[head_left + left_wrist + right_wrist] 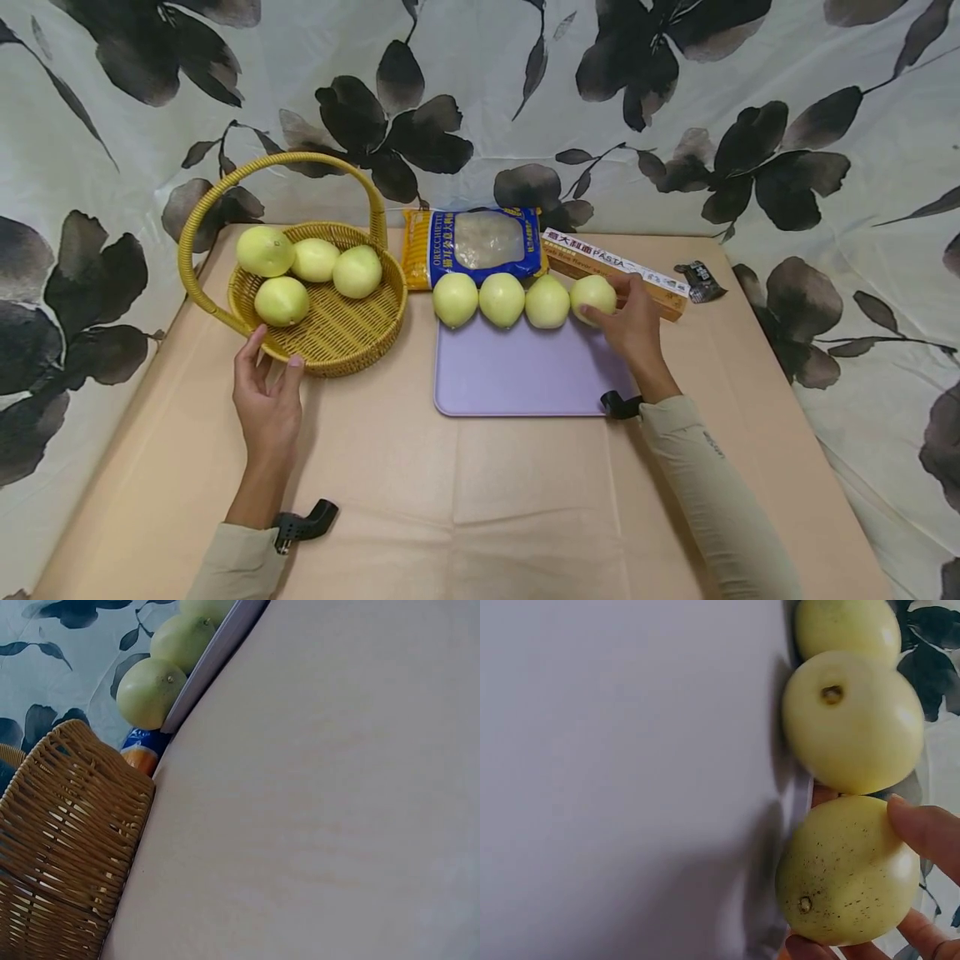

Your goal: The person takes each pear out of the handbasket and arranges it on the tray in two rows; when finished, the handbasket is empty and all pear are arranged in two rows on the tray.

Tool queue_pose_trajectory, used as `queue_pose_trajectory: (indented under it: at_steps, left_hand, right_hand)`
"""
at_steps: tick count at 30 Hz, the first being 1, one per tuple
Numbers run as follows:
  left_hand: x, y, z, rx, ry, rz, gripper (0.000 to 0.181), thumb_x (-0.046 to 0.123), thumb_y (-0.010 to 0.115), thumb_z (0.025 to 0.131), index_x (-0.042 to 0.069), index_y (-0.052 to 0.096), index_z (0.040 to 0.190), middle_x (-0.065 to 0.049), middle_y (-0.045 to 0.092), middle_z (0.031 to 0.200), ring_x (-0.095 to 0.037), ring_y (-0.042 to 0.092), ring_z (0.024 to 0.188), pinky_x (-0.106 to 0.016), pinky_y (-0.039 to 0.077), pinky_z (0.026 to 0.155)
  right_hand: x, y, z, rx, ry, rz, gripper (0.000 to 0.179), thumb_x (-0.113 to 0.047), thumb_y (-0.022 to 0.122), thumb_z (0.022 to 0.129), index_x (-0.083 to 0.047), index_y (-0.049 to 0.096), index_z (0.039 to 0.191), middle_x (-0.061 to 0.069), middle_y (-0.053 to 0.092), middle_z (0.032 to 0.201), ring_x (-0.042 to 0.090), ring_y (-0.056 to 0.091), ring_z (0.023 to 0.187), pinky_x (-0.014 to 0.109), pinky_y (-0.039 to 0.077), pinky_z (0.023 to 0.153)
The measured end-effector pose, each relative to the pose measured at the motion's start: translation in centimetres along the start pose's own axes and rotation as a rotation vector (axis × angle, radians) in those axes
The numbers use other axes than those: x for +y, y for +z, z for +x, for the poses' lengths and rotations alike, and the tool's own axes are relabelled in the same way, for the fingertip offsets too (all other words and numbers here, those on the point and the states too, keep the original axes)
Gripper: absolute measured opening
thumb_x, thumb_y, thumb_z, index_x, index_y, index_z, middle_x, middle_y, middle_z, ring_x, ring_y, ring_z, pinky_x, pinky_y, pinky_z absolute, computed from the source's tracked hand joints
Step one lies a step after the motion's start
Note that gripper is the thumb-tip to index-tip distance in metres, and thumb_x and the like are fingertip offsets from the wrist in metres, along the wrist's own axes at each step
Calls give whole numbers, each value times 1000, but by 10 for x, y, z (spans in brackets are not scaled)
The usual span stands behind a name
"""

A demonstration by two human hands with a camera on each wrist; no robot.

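On the lilac tray (pixel 525 375), four pale yellow-green pears stand in a row along the far edge. My right hand (pixel 636 325) holds the rightmost pear (pixel 593 297), fingers and thumb on either side of it. Brown specks mark this pear (pixel 847 874) in the right wrist view, close beside a smoother pear (pixel 853 724). My left hand (pixel 268 408) is at the near left side of a yellow woven basket (pixel 352 362), relaxed fingertips touching its rim. Several pears, including one (pixel 282 301) near that hand, lie in the basket. The left wrist view shows the basket's wicker wall (pixel 67 840) without the hand.
Behind the tray lies a blue and yellow pasta bag (pixel 486 246). A long pasta box (pixel 615 271) slants to its right, with a small black packet (pixel 701 282) beyond. The basket's tall handle (pixel 191 250) arches over its back left side. Floral cloth hangs behind the table.
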State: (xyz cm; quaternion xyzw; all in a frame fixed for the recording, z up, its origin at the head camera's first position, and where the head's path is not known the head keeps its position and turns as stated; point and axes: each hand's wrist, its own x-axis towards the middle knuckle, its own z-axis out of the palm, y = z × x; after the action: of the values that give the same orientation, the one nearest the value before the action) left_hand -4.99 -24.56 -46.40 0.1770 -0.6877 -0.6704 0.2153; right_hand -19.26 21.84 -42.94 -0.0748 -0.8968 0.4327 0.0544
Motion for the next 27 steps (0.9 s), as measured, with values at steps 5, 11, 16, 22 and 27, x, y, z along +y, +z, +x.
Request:
queue_pose_trajectory:
  at_steps: [5, 11, 16, 22, 27]
  left_hand:
    - [0, 0, 0, -4, 6, 0, 64, 8, 65, 105, 19, 39, 163, 1, 29, 171, -32, 27, 162, -37, 37, 128]
    - [-1, -1, 0, -8, 9, -2, 64, 9, 66, 105, 19, 39, 162, 1, 29, 171, -33, 27, 162, -33, 38, 127]
    - [-1, -1, 1, -11, 16, -14, 64, 9, 66, 105, 18, 39, 162, 1, 29, 171, -33, 27, 162, -29, 40, 125]
    - [0, -1, 1, -9, 18, -10, 64, 9, 66, 105, 19, 39, 162, 1, 28, 171, -33, 28, 161, -28, 40, 124]
    - [0, -1, -1, -12, 18, 23, 63, 11, 66, 105, 20, 39, 162, 2, 28, 172, -33, 28, 161, -24, 41, 123]
  right_hand:
    - [3, 2, 2, -20, 8, -28, 69, -18, 87, 90, -3, 49, 145, 23, 60, 143, 39, 58, 129, 50, 49, 104]
    - [-4, -1, -1, 2, -25, -47, 70, -24, 87, 91, -5, 50, 147, 23, 57, 148, 41, 53, 139, 57, 45, 115]
    - [-24, -2, -9, 77, -138, -9, 66, -26, 87, 91, -6, 55, 145, 18, 58, 149, 39, 52, 141, 56, 43, 119]
    - [-59, 2, -24, 100, -326, 78, 63, -20, 90, 88, -6, 60, 141, 13, 62, 144, 32, 53, 140, 50, 43, 122]
    - [-82, 15, -34, 57, -447, 114, 66, -21, 92, 86, -10, 60, 143, 8, 60, 146, 25, 51, 143, 46, 42, 124]
